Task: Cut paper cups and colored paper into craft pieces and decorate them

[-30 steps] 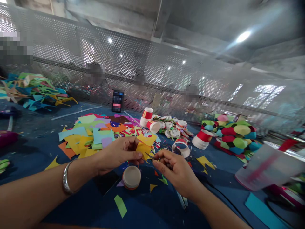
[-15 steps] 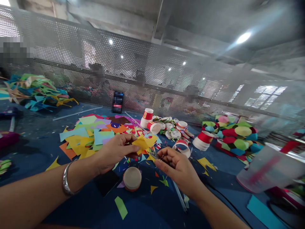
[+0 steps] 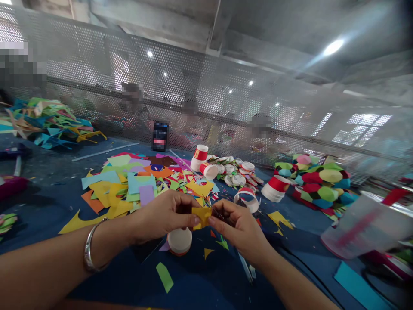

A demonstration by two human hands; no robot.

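Note:
My left hand (image 3: 164, 215) is closed, pinching a small yellow paper piece (image 3: 201, 214) between thumb and fingers; a silver bangle (image 3: 89, 252) sits on that wrist. My right hand (image 3: 240, 228) is closed around small scissors (image 3: 220, 214), only partly visible, and its thumb tip touches the paper's right edge. Both hands hover over a blue table (image 3: 200, 280). Just below them an upturned paper cup (image 3: 179, 241) rests on the table.
Coloured paper scraps (image 3: 129, 183) lie heaped behind the hands. Red-and-white paper cups (image 3: 274, 187) and cut cup pieces (image 3: 237, 172) lie beyond. Coloured paper balls (image 3: 319, 185) are at right, with a clear plastic tub (image 3: 364, 228) nearer. A perforated metal screen (image 3: 206, 99) closes the back; people sit behind it.
Both hands came closer together and slightly lower. The yellow piece, held up and open before, now sits small between both thumbs. The scissor blades are less exposed.

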